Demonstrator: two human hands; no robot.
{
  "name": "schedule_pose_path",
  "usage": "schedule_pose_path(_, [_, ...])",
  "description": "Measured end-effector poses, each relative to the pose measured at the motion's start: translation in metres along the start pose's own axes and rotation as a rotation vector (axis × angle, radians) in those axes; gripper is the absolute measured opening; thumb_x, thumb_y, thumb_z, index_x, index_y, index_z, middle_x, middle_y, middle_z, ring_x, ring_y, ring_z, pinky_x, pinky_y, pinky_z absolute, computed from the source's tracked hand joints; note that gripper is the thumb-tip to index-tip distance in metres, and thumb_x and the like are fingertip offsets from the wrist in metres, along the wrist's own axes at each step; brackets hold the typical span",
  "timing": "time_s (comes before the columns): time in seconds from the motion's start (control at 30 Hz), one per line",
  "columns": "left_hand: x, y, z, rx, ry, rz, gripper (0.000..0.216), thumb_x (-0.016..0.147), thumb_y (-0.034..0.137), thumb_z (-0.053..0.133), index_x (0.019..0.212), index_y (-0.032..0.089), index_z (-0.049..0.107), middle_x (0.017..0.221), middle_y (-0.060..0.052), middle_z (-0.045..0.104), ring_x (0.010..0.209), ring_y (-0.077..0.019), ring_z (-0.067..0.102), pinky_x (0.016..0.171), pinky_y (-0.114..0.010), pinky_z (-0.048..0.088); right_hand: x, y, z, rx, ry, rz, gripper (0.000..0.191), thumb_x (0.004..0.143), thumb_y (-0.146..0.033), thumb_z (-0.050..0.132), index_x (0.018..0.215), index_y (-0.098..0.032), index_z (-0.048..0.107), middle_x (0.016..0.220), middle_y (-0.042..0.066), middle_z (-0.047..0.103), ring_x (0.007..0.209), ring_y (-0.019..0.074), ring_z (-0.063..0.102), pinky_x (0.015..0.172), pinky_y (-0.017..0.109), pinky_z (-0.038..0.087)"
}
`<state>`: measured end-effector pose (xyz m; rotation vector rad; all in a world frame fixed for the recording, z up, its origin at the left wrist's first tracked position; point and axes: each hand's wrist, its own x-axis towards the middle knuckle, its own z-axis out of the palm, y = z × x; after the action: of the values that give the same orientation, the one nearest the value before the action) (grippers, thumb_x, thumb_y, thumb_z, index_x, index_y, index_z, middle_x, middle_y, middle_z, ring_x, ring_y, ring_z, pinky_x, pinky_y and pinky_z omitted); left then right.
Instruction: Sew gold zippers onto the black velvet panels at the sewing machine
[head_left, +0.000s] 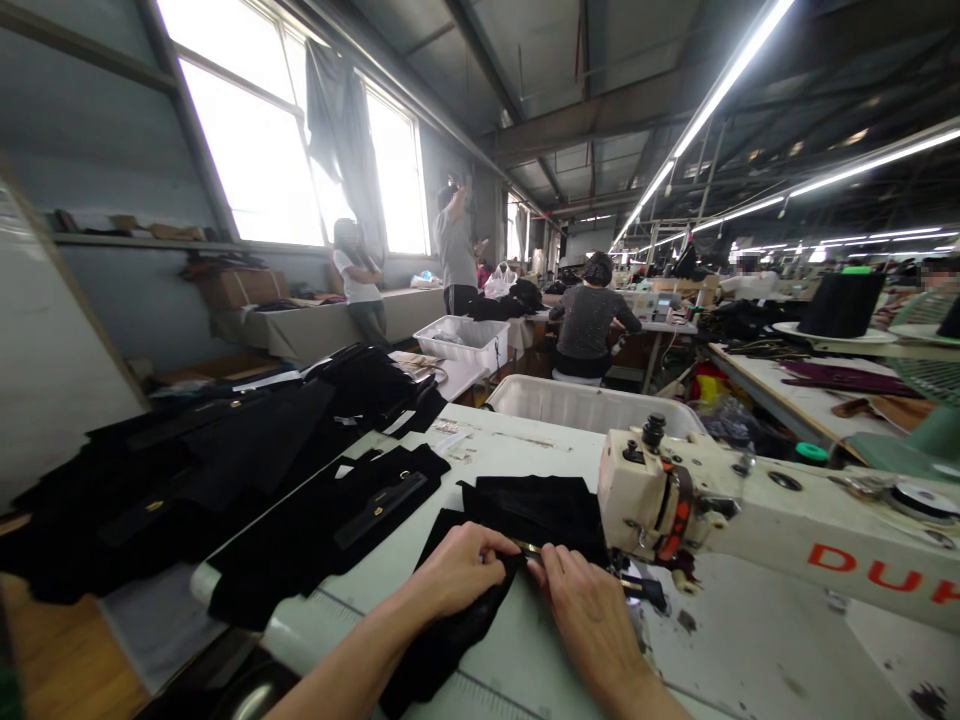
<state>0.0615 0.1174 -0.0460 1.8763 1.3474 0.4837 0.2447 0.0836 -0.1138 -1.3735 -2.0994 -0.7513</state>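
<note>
A piece of black fabric lies on the white sewing table, in front of the head of a cream sewing machine. My left hand is closed over the fabric's near edge, fingers curled. My right hand pinches the same fabric beside it, just left of the machine's needle area. A thin gold-coloured strip shows between my two hands on the cloth.
Stacks of black garment pieces cover the left of the table. A white plastic bin stands behind the machine, another bin farther back. Other workers stand and sit at benches beyond. A black thread cone stands at the right.
</note>
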Motion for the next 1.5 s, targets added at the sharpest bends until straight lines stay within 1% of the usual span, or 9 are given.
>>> schedule_pose_path(0.1, [0.0, 0.002, 0.002, -0.003, -0.004, -0.002, 0.047, 0.062, 0.016, 0.051, 0.1, 0.02, 0.077, 0.06, 0.003, 0.057, 0.056, -0.0104, 0.045, 0.056, -0.023, 0.032, 0.0, 0.0, 0.001, 0.0, 0.01, -0.015, 0.038, 0.105, -0.025, 0.016, 0.083, -0.021, 0.046, 0.067, 0.001, 0.052, 0.057, 0.0178, 0.051, 0.053, 0.033, 0.026])
schedule_pose_path(0.2, [-0.004, 0.003, -0.002, -0.011, -0.015, -0.011, 0.048, 0.062, 0.017, 0.05, 0.102, 0.018, 0.076, 0.061, 0.003, 0.056, 0.054, -0.0096, 0.042, 0.054, -0.023, 0.03, 0.0, 0.0, 0.002, 0.022, 0.018, -0.044, 0.038, 0.105, -0.022, 0.014, 0.084, -0.021, 0.046, 0.067, 0.001, 0.053, 0.058, 0.0179, 0.051, 0.054, 0.034, 0.026])
schedule_pose_path(0.3, [-0.012, 0.001, -0.015, -0.037, -0.028, -0.031, 0.049, 0.063, 0.018, 0.049, 0.105, 0.017, 0.075, 0.057, 0.004, 0.048, 0.052, -0.0086, 0.035, 0.052, -0.023, 0.027, -0.002, -0.001, 0.003, 0.059, 0.023, -0.048, 0.038, 0.105, -0.022, 0.013, 0.084, -0.022, 0.045, 0.066, 0.0, 0.053, 0.057, 0.0166, 0.053, 0.054, 0.033, 0.027])
schedule_pose_path(0.47, [-0.024, -0.004, -0.033, -0.069, -0.055, -0.077, 0.05, 0.065, 0.019, 0.05, 0.109, 0.012, 0.072, 0.055, 0.005, 0.04, 0.051, -0.0086, 0.033, 0.05, -0.023, 0.024, -0.003, -0.002, 0.001, 0.071, 0.039, 0.031, 0.033, 0.106, -0.033, 0.022, 0.084, -0.022, 0.044, 0.065, -0.002, 0.052, 0.054, 0.0161, 0.053, 0.051, 0.031, 0.027])
schedule_pose_path(0.7, [-0.028, -0.001, -0.03, -0.053, -0.036, -0.074, 0.048, 0.066, 0.015, 0.049, 0.108, 0.013, 0.073, 0.055, 0.005, 0.042, 0.051, -0.0084, 0.033, 0.051, -0.023, 0.023, 0.005, -0.011, 0.004, 0.042, 0.033, 0.0, 0.035, 0.106, -0.034, 0.018, 0.085, -0.022, 0.043, 0.066, -0.001, 0.052, 0.055, 0.0169, 0.052, 0.052, 0.032, 0.027])
schedule_pose_path(0.93, [-0.03, -0.005, -0.026, -0.042, -0.026, -0.047, 0.048, 0.065, 0.016, 0.05, 0.106, 0.016, 0.074, 0.06, 0.003, 0.05, 0.055, -0.0093, 0.04, 0.053, -0.022, 0.028, 0.008, -0.015, 0.004, 0.025, 0.042, -0.056, 0.033, 0.105, -0.024, 0.017, 0.088, -0.021, 0.044, 0.067, 0.0, 0.053, 0.058, 0.0185, 0.051, 0.054, 0.034, 0.026])
schedule_pose_path(1.07, [-0.037, -0.007, -0.036, -0.032, -0.035, -0.06, 0.048, 0.066, 0.019, 0.049, 0.108, 0.015, 0.073, 0.058, 0.004, 0.046, 0.054, -0.009, 0.037, 0.052, -0.023, 0.026, 0.01, -0.016, 0.0, 0.053, 0.047, -0.086, 0.035, 0.104, -0.02, 0.015, 0.083, -0.023, 0.043, 0.066, -0.001, 0.052, 0.057, 0.0179, 0.052, 0.054, 0.034, 0.027])
schedule_pose_path(1.23, [-0.046, -0.008, -0.055, -0.045, -0.046, -0.1, 0.049, 0.067, 0.022, 0.05, 0.11, 0.016, 0.072, 0.058, 0.005, 0.044, 0.055, -0.0094, 0.036, 0.054, -0.024, 0.025, 0.009, -0.017, -0.002, 0.049, 0.08, -0.033, 0.034, 0.105, -0.028, 0.021, 0.083, -0.021, 0.046, 0.065, 0.0, 0.052, 0.053, 0.0174, 0.052, 0.052, 0.032, 0.029])
schedule_pose_path(1.5, [-0.051, -0.004, -0.055, -0.02, -0.034, -0.091, 0.046, 0.068, 0.021, 0.05, 0.107, 0.018, 0.074, 0.058, 0.005, 0.044, 0.055, -0.0094, 0.037, 0.053, -0.023, 0.025, 0.01, -0.018, -0.014, 0.042, 0.09, -0.039, 0.037, 0.106, -0.032, 0.019, 0.082, -0.022, 0.046, 0.063, -0.001, 0.053, 0.05, 0.0162, 0.054, 0.048, 0.03, 0.031])
